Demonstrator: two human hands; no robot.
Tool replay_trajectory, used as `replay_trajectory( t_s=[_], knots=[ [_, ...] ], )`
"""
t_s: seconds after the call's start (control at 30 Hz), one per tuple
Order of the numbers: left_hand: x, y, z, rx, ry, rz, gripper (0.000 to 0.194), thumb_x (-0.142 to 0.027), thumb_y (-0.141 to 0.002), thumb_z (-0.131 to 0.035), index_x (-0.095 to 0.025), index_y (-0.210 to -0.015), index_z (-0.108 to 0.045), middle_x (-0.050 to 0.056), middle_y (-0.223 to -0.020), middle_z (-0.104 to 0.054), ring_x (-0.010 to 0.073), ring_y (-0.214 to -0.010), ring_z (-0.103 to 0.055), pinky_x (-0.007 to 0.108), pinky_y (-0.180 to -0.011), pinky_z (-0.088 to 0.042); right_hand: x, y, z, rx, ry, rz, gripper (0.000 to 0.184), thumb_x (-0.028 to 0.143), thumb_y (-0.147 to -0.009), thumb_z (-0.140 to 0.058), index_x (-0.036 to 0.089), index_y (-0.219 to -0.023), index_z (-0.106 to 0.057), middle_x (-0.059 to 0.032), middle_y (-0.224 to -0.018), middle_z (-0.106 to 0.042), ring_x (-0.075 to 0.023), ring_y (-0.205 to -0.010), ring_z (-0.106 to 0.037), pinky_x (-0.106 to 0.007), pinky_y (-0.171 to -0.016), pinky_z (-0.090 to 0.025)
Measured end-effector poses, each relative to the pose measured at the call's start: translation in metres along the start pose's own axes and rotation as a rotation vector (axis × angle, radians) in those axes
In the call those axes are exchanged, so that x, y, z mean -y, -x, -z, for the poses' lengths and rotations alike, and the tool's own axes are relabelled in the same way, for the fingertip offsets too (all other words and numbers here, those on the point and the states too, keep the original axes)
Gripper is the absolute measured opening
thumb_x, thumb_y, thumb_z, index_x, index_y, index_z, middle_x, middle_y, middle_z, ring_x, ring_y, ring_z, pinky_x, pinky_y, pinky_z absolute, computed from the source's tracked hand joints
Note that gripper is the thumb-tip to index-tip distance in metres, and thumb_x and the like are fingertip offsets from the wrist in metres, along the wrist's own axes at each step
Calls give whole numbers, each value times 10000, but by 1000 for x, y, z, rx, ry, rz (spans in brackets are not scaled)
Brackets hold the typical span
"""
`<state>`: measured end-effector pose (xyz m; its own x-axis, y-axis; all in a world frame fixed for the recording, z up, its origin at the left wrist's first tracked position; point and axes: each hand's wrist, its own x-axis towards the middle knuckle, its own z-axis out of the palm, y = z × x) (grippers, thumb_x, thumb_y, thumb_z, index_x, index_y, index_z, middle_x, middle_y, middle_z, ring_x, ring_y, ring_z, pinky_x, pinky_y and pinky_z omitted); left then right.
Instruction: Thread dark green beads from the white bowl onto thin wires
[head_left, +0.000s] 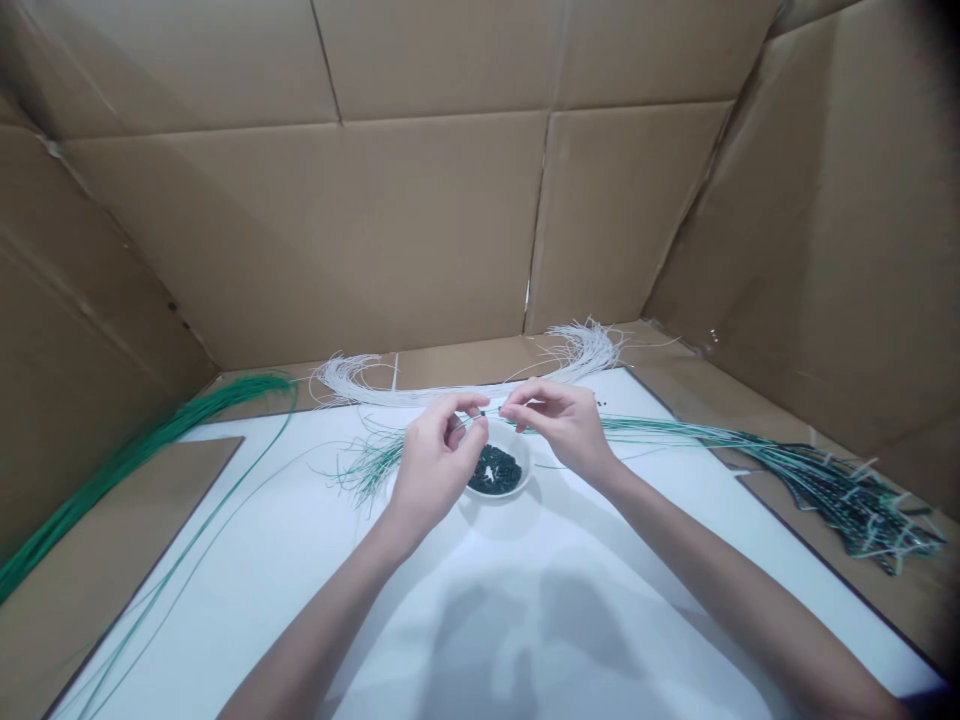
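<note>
Above a white bowl (528,478) of small dark green beads (496,472), my two hands meet with their fingertips only slightly apart. My left hand (441,450) is closed in a pinch on a thin pale strand (491,409), and a dark speck like a bead shows at its fingertips. Thumb and forefinger of my right hand (561,422) are pinched together on what looks like a small dark bead. Green strands (373,462) fan out left of my left hand. A bundle of beaded green strands (840,490) runs off to the right behind my right hand.
White strands (450,396) lie in a curve along the back of the white board (285,560). A thick bundle of green strands (150,450) rests at the left. Cardboard walls (420,230) enclose the back and both sides. Loose dark beads lie behind my right hand.
</note>
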<state>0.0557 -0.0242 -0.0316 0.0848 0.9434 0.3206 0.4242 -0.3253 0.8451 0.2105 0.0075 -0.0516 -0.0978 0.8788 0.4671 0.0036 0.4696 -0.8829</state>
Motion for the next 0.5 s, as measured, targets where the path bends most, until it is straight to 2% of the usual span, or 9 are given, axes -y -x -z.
replay_trajectory(
  t_s=[0.07,0.27,0.4,0.5],
  knots=[
    [4,-3,1,1,87,31,210,-220,-781,-471,-194,-969,-562,9,-865,-583,80,-592,-467,207,-549,-385,0,-1,1,-17,-22,-38,152,292,-626,-702,161,-612,-627,-2,-626,-599,-92,-550,-521,-220,-489,-462],
    [12,-8,0,-5,256,35,124,-238,-769,-525,-164,-868,-541,20,-808,-562,113,-753,-527,212,-674,-419,-3,-4,3,6,-37,-113,190,309,-604,-711,142,-631,-625,-8,-638,-599,-92,-560,-522,-216,-486,-459],
    [11,-8,-3,33,256,20,143,-230,-757,-549,-164,-884,-535,19,-755,-574,119,-726,-544,217,-663,-418,-4,-5,1,96,-67,-170,220,320,-571,-727,137,-618,-615,-1,-625,-581,-94,-565,-522,-212,-479,-456],
    [12,-8,-2,29,228,26,136,-250,-757,-552,-169,-866,-542,24,-789,-583,111,-692,-540,203,-604,-402,-5,-8,2,114,-80,-194,239,331,-573,-723,139,-658,-611,-4,-654,-584,-99,-579,-533,-214,-479,-458]
  ],
)
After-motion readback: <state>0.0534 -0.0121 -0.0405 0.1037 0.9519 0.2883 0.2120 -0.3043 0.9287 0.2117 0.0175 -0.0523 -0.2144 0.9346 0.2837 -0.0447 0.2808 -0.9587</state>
